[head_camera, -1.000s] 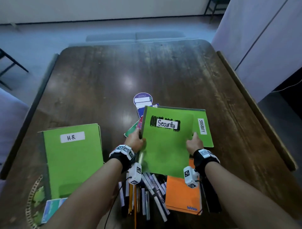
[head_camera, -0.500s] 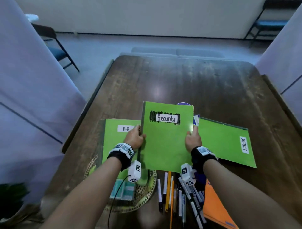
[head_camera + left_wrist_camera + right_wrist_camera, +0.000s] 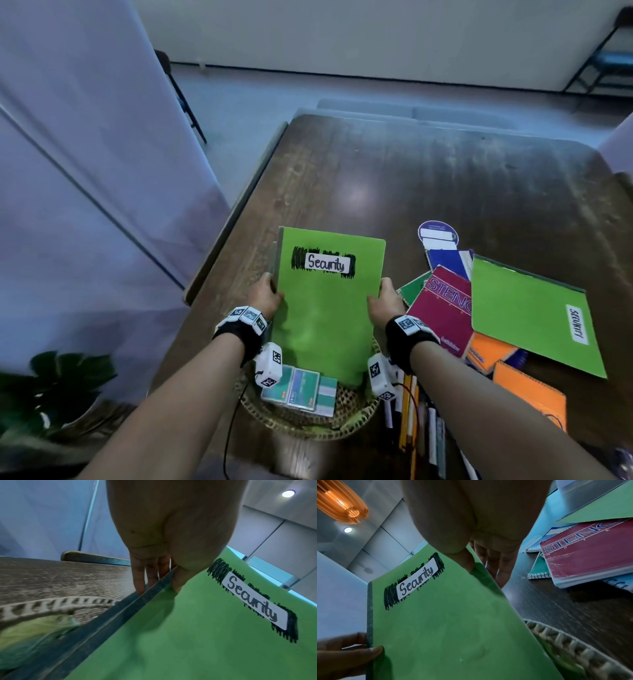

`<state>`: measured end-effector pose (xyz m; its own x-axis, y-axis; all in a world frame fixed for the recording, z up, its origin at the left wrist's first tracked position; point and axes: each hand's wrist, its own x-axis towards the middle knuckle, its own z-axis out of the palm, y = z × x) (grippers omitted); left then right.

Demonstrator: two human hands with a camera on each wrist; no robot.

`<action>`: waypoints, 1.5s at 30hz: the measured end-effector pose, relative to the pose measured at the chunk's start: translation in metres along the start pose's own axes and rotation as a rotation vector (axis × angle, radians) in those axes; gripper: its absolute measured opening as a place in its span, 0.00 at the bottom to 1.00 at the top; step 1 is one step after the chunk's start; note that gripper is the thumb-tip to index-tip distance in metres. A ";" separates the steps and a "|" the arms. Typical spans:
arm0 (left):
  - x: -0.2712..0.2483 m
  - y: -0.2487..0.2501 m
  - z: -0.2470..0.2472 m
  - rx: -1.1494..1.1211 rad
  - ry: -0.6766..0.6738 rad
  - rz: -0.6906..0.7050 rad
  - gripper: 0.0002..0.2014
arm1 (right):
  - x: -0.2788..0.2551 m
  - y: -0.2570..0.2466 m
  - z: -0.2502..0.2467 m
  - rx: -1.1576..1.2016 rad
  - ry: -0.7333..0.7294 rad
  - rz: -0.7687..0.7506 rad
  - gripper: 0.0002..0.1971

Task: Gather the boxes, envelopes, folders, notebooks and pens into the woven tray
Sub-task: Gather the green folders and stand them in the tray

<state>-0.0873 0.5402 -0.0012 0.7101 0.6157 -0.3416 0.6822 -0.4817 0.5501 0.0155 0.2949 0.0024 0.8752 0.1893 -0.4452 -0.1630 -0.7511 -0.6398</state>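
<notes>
A green folder labelled "Security" (image 3: 327,308) is held over the woven tray (image 3: 308,423) at the table's near left. My left hand (image 3: 270,296) grips its left spine edge (image 3: 154,588), thumb on top and fingers beneath. My right hand (image 3: 383,298) pinches its right edge (image 3: 481,566) the same way. The folder's far end is tilted up and its near end dips into the tray. Small teal boxes (image 3: 299,390) lie in the tray in front of it. Another green folder underneath is mostly hidden.
To the right lie a second green "SECURITY" folder (image 3: 527,315), a red steno notebook (image 3: 442,308), blue (image 3: 445,260) and orange notebooks (image 3: 527,390), and a row of pens (image 3: 411,411). A potted plant (image 3: 61,383) stands off the table's left edge.
Both hands carried the Security folder left, from the pile of notebooks to above the woven tray, over the H.R folder. The head view swung left with it.
</notes>
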 end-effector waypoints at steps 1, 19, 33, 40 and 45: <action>0.002 -0.006 0.001 0.020 -0.007 -0.009 0.09 | 0.000 0.000 0.005 -0.021 -0.015 0.011 0.17; 0.019 -0.022 0.023 0.160 -0.004 -0.109 0.24 | 0.004 0.006 0.035 -0.278 0.059 0.093 0.20; 0.022 -0.034 0.023 0.231 0.003 -0.068 0.19 | 0.004 0.006 0.051 -0.476 0.052 0.070 0.25; 0.009 -0.019 0.024 0.234 0.093 0.013 0.19 | 0.005 0.002 0.044 -0.396 -0.020 0.101 0.21; 0.003 0.014 0.032 0.300 -0.029 0.181 0.07 | 0.001 0.007 0.022 -0.330 -0.044 0.089 0.25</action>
<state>-0.0705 0.5150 -0.0193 0.8261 0.4874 -0.2830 0.5623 -0.7460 0.3568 0.0056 0.3041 -0.0161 0.8423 0.1357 -0.5216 -0.0752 -0.9287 -0.3631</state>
